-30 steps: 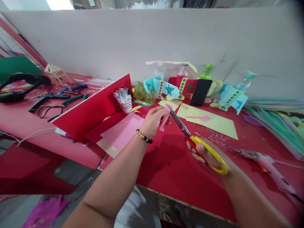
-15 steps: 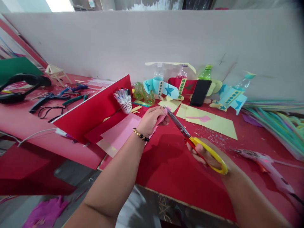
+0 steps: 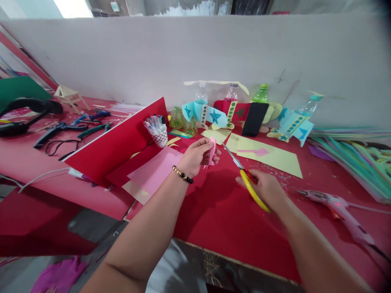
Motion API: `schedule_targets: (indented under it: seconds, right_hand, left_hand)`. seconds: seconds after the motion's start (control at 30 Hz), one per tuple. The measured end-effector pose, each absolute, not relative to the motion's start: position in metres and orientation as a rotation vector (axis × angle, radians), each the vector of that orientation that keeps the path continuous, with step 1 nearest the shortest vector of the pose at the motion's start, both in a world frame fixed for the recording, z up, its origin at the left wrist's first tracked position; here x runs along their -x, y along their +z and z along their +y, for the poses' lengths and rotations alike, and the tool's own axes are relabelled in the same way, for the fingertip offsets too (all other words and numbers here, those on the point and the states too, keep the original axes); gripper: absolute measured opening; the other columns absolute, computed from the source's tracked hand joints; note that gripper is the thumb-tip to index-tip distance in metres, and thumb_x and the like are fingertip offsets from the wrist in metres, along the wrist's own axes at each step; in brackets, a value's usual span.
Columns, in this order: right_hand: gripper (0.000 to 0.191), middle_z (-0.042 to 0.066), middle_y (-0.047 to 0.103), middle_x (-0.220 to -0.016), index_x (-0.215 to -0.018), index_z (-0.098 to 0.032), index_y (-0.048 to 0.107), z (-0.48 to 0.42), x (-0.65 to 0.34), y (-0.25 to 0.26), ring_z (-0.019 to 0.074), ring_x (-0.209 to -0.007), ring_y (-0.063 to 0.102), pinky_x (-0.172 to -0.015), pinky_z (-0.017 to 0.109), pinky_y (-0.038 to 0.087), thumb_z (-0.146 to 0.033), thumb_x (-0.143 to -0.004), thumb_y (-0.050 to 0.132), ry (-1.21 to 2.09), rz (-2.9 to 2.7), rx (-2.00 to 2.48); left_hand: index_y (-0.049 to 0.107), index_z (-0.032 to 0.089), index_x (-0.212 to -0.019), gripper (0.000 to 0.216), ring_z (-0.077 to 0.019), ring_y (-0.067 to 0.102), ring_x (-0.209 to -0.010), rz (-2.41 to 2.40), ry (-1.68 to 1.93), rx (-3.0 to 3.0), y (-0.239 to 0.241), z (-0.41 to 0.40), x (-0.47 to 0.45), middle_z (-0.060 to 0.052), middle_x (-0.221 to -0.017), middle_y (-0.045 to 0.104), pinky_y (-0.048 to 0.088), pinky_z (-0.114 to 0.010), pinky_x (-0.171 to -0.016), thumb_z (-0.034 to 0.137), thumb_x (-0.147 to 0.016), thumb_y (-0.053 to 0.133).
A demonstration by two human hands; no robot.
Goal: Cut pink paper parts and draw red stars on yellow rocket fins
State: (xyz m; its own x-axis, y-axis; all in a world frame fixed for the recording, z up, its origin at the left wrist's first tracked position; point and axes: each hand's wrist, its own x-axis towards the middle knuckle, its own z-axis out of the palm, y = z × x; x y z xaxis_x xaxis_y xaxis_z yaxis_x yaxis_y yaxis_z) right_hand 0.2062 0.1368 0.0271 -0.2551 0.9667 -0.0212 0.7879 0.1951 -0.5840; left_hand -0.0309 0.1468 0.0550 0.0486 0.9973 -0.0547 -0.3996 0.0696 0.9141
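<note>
Pink paper cutout (image 3: pixel 211 151), thin and light, stands upright above the red desk (image 3: pixel 214 240), pinched in your left hand (image 3: pixel 195 156). It will bend easily and crease under pressure, so take it lightly by the lower end, as this grip does. Your right hand (image 3: pixel 265 188) wraps the yellow-handled scissors (image 3: pixel 251 188), its grip pressed closed around them. The blades (image 3: pixel 232 156) point toward the paper, their tips near it but not touching. Pink sheets (image 3: pixel 155 171) lie to the left, a yellow card (image 3: pixel 269 156) lies beyond the scissors, and a glue gun (image 3: pixel 337 207) lies to the right. Your left hand hides the cutout's lower part, so its full outline cannot be made out. Whether the blades are fully shut is hard to tell.
</note>
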Motion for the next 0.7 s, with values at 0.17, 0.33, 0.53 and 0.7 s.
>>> schedule_targets:
  seconds: [0.17,0.33,0.53,0.7]
  right_hand:
    - [0.028,0.007,0.065,-0.075,-0.078,-0.021,0.059,0.139,-0.206,0.024,0.0202,-0.065,0.058,-0.056,0.029,0.030,-0.049,-0.078,0.060,0.316,-2.368,1.838]
    - [0.031,0.008,0.067,-0.079,-0.078,-0.020,0.060,0.138,-0.206,0.025,0.0217,-0.069,0.060,-0.060,0.030,0.034,-0.051,-0.078,0.063,0.379,-2.476,1.739]
    - [0.030,0.009,0.070,-0.096,-0.096,-0.019,0.066,0.134,-0.206,0.037,0.0216,-0.084,0.064,-0.074,0.033,0.047,-0.046,-0.083,0.062,0.786,-1.954,1.424]
    - [0.031,0.003,0.069,-0.078,-0.102,-0.018,0.067,0.132,-0.203,0.038,0.0158,-0.070,0.062,-0.067,0.029,0.049,-0.043,-0.084,0.065,1.304,-1.679,1.112]
  left_hand:
    - [0.057,0.015,-0.091,0.013,-0.0094,0.060,-0.057,0.834,1.250,-0.755,0.053,0.146,0.021,-0.007,-0.089,0.069,0.056,-0.028,-0.061,0.028,-0.090,0.056]
    - [0.059,0.014,-0.097,0.016,-0.0065,0.059,-0.058,0.881,1.172,-0.816,0.053,0.142,0.012,-0.008,-0.097,0.070,0.046,-0.017,-0.048,0.010,-0.082,0.059]
    - [0.056,0.014,-0.116,0.042,-0.0044,0.050,-0.044,0.929,0.965,-1.015,0.046,0.135,-0.009,-0.005,-0.088,0.071,0.028,-0.014,-0.034,0.008,-0.075,0.053]
    - [0.047,0.014,-0.136,0.064,-0.0080,0.054,-0.042,0.827,0.810,-1.127,0.039,0.126,-0.025,-0.004,-0.078,0.070,0.032,-0.015,-0.032,0.016,-0.072,0.053]
